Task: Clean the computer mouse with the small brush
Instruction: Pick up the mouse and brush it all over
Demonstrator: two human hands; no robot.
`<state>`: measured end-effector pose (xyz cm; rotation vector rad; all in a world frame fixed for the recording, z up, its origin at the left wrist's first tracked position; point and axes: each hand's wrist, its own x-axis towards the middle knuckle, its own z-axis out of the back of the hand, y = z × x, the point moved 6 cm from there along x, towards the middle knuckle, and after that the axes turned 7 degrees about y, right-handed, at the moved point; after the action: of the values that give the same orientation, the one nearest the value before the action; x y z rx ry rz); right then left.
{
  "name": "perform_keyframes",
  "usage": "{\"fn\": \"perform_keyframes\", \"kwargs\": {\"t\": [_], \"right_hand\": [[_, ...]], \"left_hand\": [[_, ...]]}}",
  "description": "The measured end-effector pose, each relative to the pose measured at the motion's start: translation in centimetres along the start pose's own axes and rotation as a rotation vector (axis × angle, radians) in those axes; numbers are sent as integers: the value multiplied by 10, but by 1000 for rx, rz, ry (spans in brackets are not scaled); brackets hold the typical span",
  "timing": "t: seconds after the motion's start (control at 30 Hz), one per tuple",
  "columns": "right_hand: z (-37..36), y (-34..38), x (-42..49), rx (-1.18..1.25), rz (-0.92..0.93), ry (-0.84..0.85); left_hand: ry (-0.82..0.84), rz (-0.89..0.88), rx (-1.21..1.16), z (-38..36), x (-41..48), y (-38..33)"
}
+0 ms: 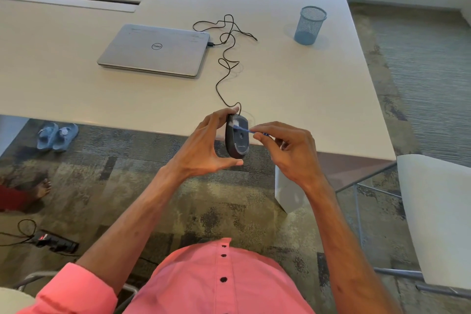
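While the left hand (204,145) clamps the upturned mouse (237,135) lengthwise between thumb and fingers (216,116) above the table (305,99) edge, the right hand (288,150) pinches the small brush (248,131), lying crosswise, bristles on the mouse's far end.

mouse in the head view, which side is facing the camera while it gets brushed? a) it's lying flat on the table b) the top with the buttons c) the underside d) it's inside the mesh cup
c: the left hand holds the computer mouse up off the table with its flat underside toward the camera, and the small blue brush in the right hand touches that face.
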<state>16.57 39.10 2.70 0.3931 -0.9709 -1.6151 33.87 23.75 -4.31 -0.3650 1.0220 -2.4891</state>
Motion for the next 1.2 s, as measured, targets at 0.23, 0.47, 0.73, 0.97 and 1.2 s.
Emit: {"fn": "perform_keyframes", "kwargs": {"t": [0.23,0.47,0.73,0.97,1.2], "right_hand": [[15,-11,-4,60,-16,42],[6,0,4,80,-58,-159],[-7,1,-5,51,16,67],[11,-8,-3,44,-51,-104],[-7,-2,1,92,-102,-136]], "left_hand": [[10,-19,28,3,-3,2],[-6,-47,44,4,-3,1],[-13,-18,37,8,-6,5],[-26,-45,93,10,-9,-1],[-47,-77,102,10,-7,-8]]}}
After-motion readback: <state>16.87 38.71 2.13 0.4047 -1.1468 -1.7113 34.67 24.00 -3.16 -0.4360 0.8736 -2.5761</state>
